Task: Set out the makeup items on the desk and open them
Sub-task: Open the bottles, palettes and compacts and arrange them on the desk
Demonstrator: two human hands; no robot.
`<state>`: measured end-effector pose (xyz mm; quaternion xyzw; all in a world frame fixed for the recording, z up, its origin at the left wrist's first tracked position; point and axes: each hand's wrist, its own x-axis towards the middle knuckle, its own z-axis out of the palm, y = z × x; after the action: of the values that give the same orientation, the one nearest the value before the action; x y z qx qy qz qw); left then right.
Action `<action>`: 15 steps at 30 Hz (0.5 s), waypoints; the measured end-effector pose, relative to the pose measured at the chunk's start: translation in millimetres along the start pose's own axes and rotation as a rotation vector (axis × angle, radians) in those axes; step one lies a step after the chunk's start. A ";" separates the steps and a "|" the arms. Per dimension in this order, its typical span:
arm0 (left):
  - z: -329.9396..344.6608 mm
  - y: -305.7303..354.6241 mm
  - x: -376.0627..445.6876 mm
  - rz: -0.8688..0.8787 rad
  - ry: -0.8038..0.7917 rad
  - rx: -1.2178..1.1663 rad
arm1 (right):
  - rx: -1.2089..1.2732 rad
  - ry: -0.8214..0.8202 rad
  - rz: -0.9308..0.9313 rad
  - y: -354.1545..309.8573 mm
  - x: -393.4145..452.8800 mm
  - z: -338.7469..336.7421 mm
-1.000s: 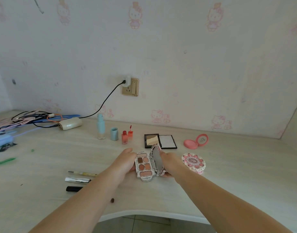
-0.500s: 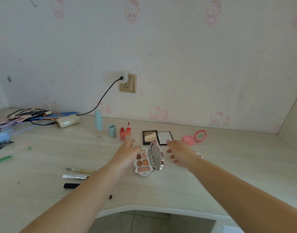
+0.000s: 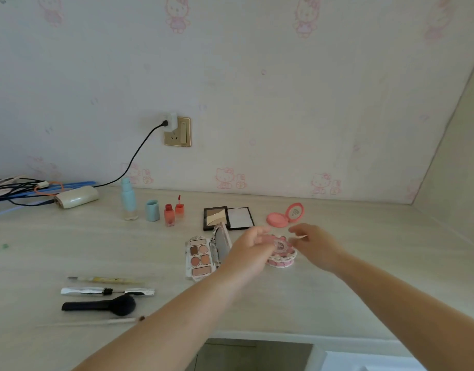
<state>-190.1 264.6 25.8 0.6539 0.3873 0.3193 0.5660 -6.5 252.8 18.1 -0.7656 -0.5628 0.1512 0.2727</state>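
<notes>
The surface [image 3: 337, 290] is carrying the closed round pink compact [image 3: 282, 257] at its centre. Both hands are flanking it: left hand [image 3: 250, 246] at nine o'clock, right hand [image 3: 315, 245] at three o'clock, equally near, fingers loosely curled, gripping nothing yet.

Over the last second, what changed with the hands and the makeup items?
Both hands let go of the eyeshadow palette, which now lies open on the desk, and moved right to the round pink decorated compact. The left hand and right hand now flank it; blur hides any grip. The other makeup items kept their places.
</notes>
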 end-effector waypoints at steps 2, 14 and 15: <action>10.5 -6.8 5.6 -0.085 -0.031 0.018 | -0.024 -0.056 -0.030 5.4 -2.3 7.3; 25.1 -16.4 39.5 -0.171 0.013 0.146 | -0.142 -0.153 -0.092 3.4 13.8 39.4; 25.7 -19.1 41.0 -0.169 0.019 0.131 | -0.128 -0.142 -0.087 4.6 14.8 41.0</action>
<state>-150.5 288.6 2.1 0.6515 0.4665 0.2504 0.5433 -20.2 276.0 -16.5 -0.7437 -0.6217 0.1569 0.1892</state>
